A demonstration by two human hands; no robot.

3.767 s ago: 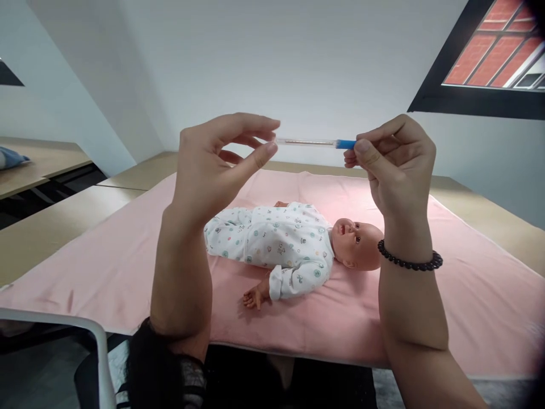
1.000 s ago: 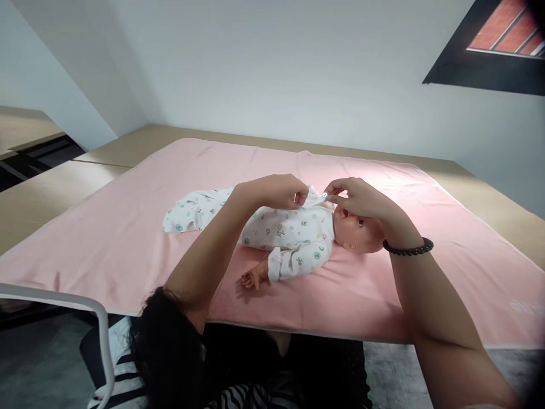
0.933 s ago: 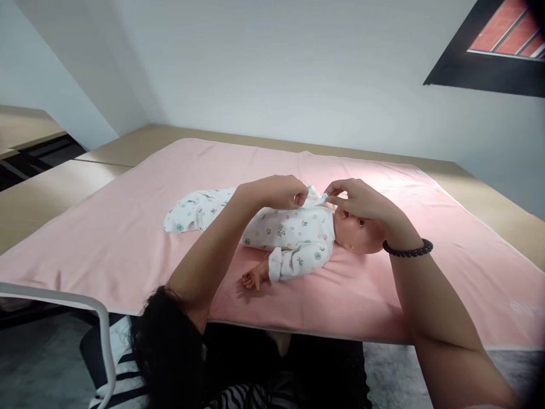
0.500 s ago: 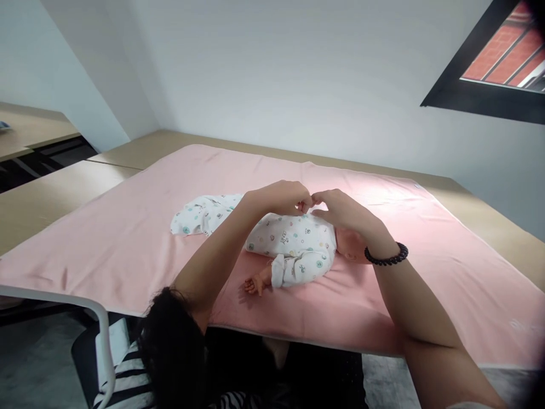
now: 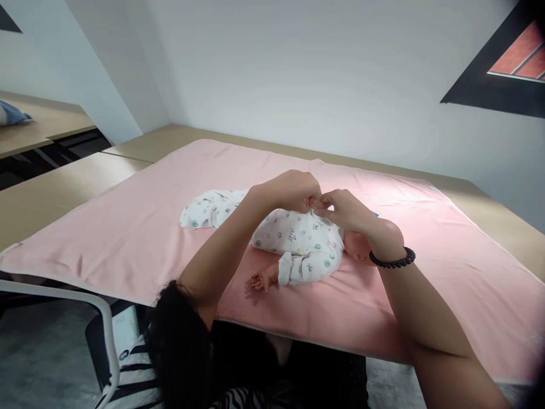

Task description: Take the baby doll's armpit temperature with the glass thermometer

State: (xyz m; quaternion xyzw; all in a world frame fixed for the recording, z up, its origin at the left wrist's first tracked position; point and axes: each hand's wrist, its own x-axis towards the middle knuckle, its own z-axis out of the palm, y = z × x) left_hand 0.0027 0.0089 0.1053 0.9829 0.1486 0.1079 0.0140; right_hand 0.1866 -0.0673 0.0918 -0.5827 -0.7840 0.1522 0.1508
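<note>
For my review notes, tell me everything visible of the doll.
The doll lies on its back on the pink cloth, head toward the picture's right. It wears a white printed fabric sleepsuit, the near cuff turned back from a bare, plastic-looking hand. The person's left hand and right hand meet over its chest; what they grip is hidden, as is its face.

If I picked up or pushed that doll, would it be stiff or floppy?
The doll may be partly firm: its head looks smooth and moulded. Its outfit is wrinkled fabric, so likely loose to grip. Pushed, the doll would probably ruck up the creased pink cloth beneath.
</note>
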